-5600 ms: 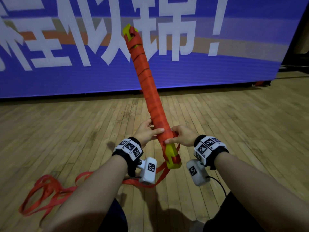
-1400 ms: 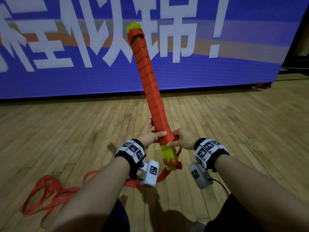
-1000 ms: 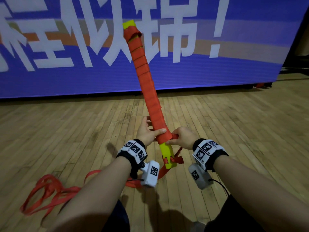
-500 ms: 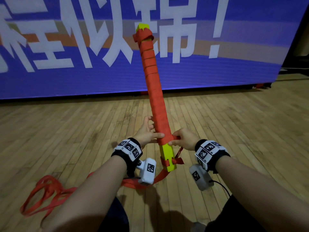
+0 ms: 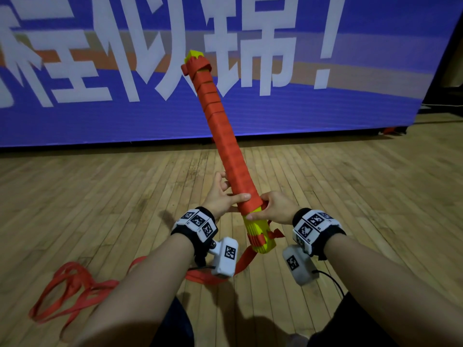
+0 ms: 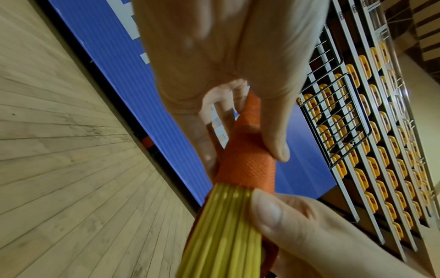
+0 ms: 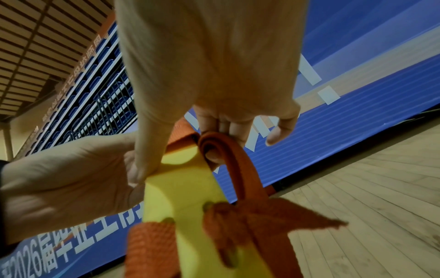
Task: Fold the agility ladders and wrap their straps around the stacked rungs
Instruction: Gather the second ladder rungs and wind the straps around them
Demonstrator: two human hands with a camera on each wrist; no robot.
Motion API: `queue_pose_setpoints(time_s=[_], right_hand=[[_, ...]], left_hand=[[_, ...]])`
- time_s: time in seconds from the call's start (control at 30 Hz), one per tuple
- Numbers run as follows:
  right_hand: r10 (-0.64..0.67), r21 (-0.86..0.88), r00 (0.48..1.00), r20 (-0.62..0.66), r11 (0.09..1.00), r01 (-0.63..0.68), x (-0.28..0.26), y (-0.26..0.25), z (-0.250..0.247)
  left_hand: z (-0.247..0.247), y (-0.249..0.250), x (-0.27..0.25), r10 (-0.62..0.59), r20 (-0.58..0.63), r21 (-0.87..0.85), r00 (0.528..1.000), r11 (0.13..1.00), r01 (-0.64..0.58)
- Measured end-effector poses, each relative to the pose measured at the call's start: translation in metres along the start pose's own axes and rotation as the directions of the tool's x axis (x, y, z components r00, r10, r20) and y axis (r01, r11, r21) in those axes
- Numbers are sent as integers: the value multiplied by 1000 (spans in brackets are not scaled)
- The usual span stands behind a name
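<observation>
In the middle of the head view we hold the stack of flat yellow plastic rungs (image 5: 258,231), which is wrapped almost along its whole length by the orange woven strap (image 5: 226,144). The bundle rises tilted from our hands in the lower centre toward the upper left of the frame, and its far yellow tip shows in front of the big blue banner with white characters (image 5: 325,101). Only the near end of the rungs is bare, and a knot of strap sits there just below our right wrist.

Our left hand (image 5: 220,199) grips the wrapped part from the left side: the thumb lies across the top of the orange winding and the fingers curl behind it. Our right hand (image 5: 274,207) pinches at the lower edge of the winding, where orange meets yellow. In the right wrist view a fold of the strap loops over one fingertip (image 7: 213,157) of this hand, while the thumb presses on the yellow side of the stack.

The loose rest of the strap goes down under the left wrist and lies in red-orange loops (image 5: 72,289) on the light wooden plank floor (image 5: 363,196), at the lower left of the frame. In the left wrist view rows of yellow seats behind a metal railing (image 6: 371,131) fill the right side
</observation>
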State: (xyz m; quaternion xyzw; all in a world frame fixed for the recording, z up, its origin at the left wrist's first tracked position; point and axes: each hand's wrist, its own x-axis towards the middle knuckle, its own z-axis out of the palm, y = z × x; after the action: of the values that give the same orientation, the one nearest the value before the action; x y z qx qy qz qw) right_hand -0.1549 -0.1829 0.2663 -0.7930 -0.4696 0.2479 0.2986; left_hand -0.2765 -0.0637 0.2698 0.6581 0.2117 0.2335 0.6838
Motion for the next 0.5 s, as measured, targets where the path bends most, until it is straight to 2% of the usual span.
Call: queue_pose_setpoints(time_s=[0.1, 0.2, 0.37, 0.5], right_hand=[[-13, 2, 1000, 0, 1000, 13, 0, 1, -1], [-45, 87, 999, 28, 995, 42, -3, 0, -2], [-51, 131, 998, 20, 990, 48, -4, -1, 0], [-23, 115, 998, -57, 993, 29, -1, 5, 1]], left_hand=[[-4, 4, 0, -2, 39, -8, 999, 1000, 2], [-9, 7, -1, -32, 107, -9, 994, 999, 33], [-7, 5, 0, -42, 98, 5, 994, 999, 42], [-3, 2, 1, -40, 86, -43, 996, 998, 44]])
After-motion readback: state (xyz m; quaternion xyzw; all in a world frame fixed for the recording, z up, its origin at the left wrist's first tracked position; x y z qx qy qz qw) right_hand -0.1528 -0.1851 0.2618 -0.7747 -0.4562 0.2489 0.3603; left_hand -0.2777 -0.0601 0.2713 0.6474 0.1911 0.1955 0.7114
